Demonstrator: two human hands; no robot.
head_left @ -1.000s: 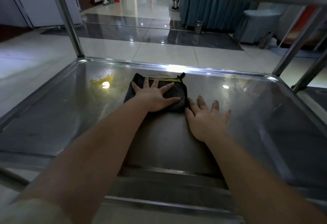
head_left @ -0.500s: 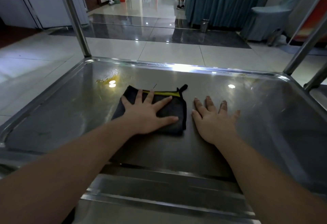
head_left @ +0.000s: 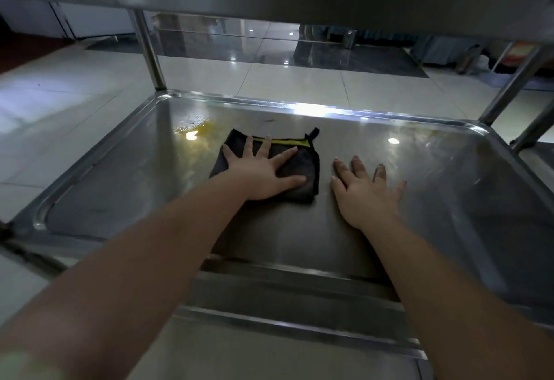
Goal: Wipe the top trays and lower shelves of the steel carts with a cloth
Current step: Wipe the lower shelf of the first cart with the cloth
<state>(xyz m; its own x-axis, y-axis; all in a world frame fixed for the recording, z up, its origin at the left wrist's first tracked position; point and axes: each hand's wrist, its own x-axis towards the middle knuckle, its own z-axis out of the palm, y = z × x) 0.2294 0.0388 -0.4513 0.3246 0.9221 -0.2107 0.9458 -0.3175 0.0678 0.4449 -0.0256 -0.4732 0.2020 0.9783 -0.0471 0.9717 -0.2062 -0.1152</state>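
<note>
The dark folded cloth (head_left: pixel 295 166) with a yellow edge lies on the cart's lower shelf (head_left: pixel 449 199), pinned flat under the left hand (head_left: pixel 262 174), whose fingers are spread straight across it. Just beside the cloth, the right hand (head_left: pixel 364 192) rests palm-down on bare steel, fingers splayed. A yellowish smear (head_left: pixel 195 127) sits near the cloth's far left corner.

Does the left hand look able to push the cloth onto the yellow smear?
Probably yes: left hand lies flat on the cloth, and only bare shelf separates it from the yellow smear.
</note>
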